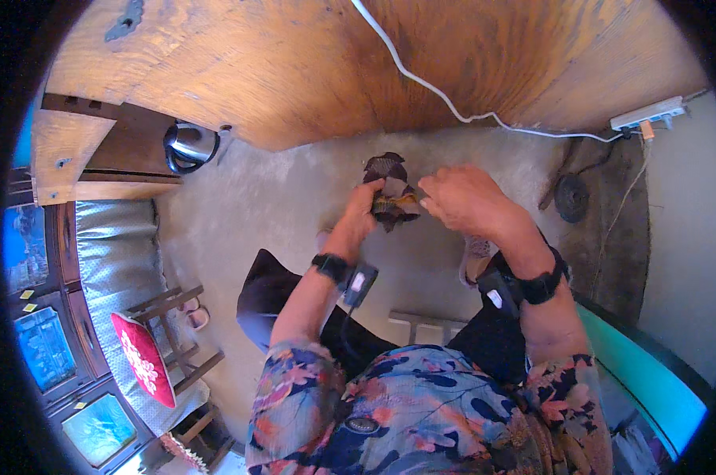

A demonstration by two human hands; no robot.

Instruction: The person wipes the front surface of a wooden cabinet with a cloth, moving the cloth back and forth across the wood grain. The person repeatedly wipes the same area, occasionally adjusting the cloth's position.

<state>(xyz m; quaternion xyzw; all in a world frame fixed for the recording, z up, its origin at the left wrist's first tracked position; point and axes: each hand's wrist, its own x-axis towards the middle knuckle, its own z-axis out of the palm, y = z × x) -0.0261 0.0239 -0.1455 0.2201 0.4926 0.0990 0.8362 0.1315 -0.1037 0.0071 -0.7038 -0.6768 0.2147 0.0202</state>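
Observation:
Over the concrete floor, my left hand (361,211) grips the left side of a small piece of dark patterned fabric (394,193) with brown, tan and yellowish parts. The fabric looks folded or layered, and its edges are jagged. To its right is my right hand (461,196), with fingers curled and thumb and fingertips close together near the fabric's right edge. Whether something thin is between those fingertips cannot be told. Each wrist wears a black strap with a small device.
A wooden panel (310,71) stands ahead, crossed by a white cable (420,80) running to a power strip (649,114). At left are an electric kettle (191,142) and a wooden stool (182,338) with a red cushion (144,359). A round dark object (571,198) lies right.

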